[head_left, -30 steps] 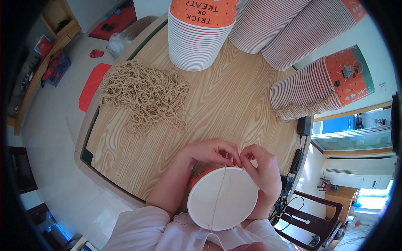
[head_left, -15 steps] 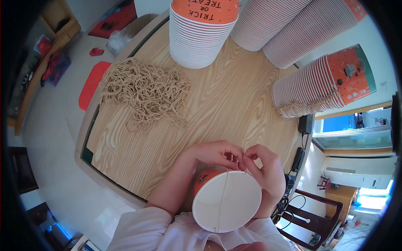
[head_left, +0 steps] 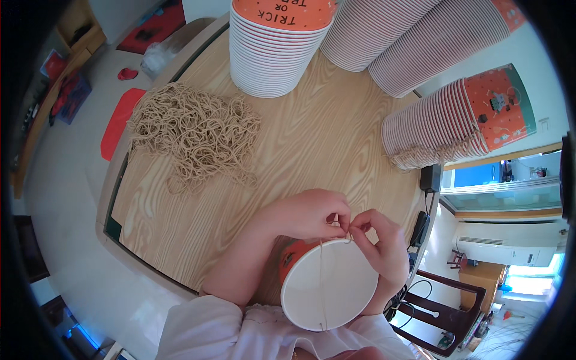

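Against my body rests an orange paper bucket (head_left: pixel 351 288), its white inside facing up. A thin tan cord (head_left: pixel 321 276) runs across its mouth from the near rim to the far rim. My left hand (head_left: pixel 321 215) is bent over the far rim, fingertips pinched on the cord's end. Close beside it, my right hand (head_left: pixel 381 240) pinches the same cord between thumb and forefinger. The fingertips of both hands almost meet just above the rim. Any knot there is too small to make out.
A tangled heap of tan cords (head_left: pixel 195 132) lies on the wooden table (head_left: pixel 300 156) at left. Nested bucket stacks (head_left: pixel 270 66) stand at the back. Another stack (head_left: pixel 432 126) lies at right, cords along its side. Black adapters (head_left: pixel 429 179) sit by the right edge; a chair (head_left: pixel 450 306) stands beyond.
My view has shifted slightly, so the table things sit a little further left. Both hands stay at the rim, pinching the cord, with small finger movements. The bucket has turned a little.
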Demonstrator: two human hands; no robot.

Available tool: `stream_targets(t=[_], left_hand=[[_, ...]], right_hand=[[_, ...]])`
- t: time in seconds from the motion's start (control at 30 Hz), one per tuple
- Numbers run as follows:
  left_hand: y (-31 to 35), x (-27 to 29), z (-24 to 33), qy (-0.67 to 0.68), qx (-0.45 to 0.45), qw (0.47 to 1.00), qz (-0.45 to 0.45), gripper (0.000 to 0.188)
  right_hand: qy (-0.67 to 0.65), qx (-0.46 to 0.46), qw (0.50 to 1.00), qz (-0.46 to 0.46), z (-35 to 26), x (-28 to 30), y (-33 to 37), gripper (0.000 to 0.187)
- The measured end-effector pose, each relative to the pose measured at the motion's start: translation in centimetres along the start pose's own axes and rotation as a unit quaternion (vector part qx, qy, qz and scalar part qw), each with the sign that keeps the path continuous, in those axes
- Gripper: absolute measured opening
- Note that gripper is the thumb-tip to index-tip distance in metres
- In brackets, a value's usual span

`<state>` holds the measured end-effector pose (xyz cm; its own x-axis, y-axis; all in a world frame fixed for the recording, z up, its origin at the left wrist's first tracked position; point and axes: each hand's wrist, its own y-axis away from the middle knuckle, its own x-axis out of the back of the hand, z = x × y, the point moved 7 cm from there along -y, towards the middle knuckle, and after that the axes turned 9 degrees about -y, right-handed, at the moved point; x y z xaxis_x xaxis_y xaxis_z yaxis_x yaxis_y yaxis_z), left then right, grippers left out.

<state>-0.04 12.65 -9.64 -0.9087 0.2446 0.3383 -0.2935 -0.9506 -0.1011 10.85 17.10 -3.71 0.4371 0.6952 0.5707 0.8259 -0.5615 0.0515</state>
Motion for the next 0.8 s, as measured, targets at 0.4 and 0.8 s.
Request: stream_targets(t=[0.4, 0.8], left_hand=[[0.6, 0.7, 0.8, 0.164, 0.042, 0.985, 0.042, 0.011], [0.5, 0.4, 0.5, 0.171, 0.064, 0.981, 0.062, 0.011]], right_hand=[[-0.002, 0.025, 0.998, 0.059, -1.8, 0.9, 0.5, 0.012], [0.017, 0.083, 0.995, 0.049, -3.0, 0.7, 0.6, 0.015]])
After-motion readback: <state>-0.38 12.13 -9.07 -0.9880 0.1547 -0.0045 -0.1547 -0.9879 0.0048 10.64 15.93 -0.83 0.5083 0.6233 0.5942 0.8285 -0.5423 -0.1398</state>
